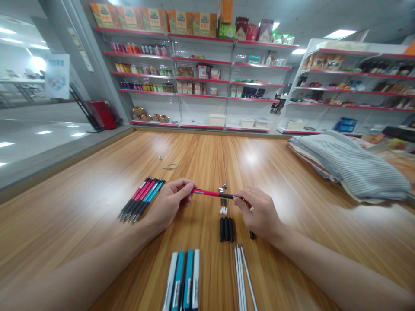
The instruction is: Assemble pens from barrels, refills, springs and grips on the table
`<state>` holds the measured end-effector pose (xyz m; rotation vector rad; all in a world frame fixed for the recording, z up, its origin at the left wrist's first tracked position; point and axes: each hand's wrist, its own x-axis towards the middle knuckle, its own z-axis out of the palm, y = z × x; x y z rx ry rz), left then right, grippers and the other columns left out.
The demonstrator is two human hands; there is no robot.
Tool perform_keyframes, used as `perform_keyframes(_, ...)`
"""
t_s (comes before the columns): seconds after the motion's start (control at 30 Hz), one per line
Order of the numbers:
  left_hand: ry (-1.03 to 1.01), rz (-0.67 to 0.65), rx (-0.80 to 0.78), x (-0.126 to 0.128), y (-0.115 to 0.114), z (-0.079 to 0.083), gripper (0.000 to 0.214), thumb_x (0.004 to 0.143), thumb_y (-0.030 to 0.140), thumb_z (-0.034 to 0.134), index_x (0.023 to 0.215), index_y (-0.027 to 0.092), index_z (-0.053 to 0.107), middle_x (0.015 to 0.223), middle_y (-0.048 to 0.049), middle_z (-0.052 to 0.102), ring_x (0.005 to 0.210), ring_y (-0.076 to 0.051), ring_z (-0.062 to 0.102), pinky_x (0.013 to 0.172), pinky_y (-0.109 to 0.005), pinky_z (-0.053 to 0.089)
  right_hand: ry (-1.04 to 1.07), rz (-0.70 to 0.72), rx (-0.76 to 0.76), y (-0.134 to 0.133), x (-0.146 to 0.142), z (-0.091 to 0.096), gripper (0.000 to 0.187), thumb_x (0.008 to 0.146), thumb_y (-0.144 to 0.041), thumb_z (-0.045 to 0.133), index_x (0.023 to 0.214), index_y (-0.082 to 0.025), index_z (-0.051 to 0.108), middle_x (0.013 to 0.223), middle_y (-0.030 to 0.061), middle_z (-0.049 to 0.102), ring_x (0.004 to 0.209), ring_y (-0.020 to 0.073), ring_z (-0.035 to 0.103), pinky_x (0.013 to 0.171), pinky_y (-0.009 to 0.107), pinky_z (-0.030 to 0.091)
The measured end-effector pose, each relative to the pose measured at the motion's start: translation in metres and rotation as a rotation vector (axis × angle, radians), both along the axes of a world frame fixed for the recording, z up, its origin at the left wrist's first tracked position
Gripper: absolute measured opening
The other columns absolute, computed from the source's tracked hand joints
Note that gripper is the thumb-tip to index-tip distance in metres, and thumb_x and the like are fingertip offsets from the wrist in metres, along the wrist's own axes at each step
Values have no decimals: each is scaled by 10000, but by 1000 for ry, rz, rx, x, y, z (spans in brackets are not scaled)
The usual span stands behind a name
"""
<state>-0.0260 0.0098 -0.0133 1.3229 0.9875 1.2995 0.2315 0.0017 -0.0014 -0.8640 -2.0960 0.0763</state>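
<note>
A pink pen [210, 193] with a black grip is stretched level between my two hands above the table. My left hand [173, 198] pinches its pink end, and the fingers of my right hand [259, 211] close on the tip end, where the tip is hidden. Left of my left hand lie several finished-looking pens [142, 198], pink and blue with black grips. Below the held pen are small metal parts [223, 188], white pieces [223, 211] and black grips [226, 229]. Another dark piece [252, 235] shows under my right hand.
White and blue pen barrels [183, 278] and several thin refills [241, 276] lie near the front of the wooden table [97, 190]. A thin ring [170, 166] lies farther back. Folded striped cloth [353, 160] is piled at right. Stocked shelves [201, 80] stand behind.
</note>
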Motion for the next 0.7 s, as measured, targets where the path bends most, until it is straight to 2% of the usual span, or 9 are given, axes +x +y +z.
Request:
perform_keyframes(0.13, -25, -1, -9, 0, -1, 0, 232, 842, 365, 588, 959, 165, 607, 621, 15, 525, 561, -99, 489, 488, -197, 351, -8, -14, -18, -1, 1, 0, 134, 902, -182, 488, 846, -169, 608, 742, 47, 618, 691, 166, 518, 645, 304, 397)
perform_keyframes(0.37, 152, -93, 8, 1, -2, 4, 255, 859, 372, 573, 868, 132, 659, 610, -1, 532, 536, -82, 459, 477, -188, 331, -40, -18, -48, 0, 1, 0, 145, 899, -184, 486, 811, -173, 600, 727, 45, 610, 693, 167, 523, 653, 305, 396)
perform_keyframes(0.57, 105, -49, 34, 2, -3, 3, 247, 865, 367, 575, 961, 149, 644, 637, -2, 556, 543, -80, 471, 482, -182, 335, -55, -31, -42, 2, 4, -3, 151, 898, -179, 490, 784, -181, 589, 723, 41, 607, 690, 167, 519, 651, 303, 390)
perform_keyframes(0.7, 93, -96, -21, 1, -1, 1, 311, 896, 414, 507, 878, 132, 636, 584, -9, 554, 480, -81, 452, 440, -192, 316, -70, -65, 4, 7, 6, -5, 108, 898, -176, 496, 866, -174, 599, 764, 45, 618, 716, 172, 521, 671, 306, 393)
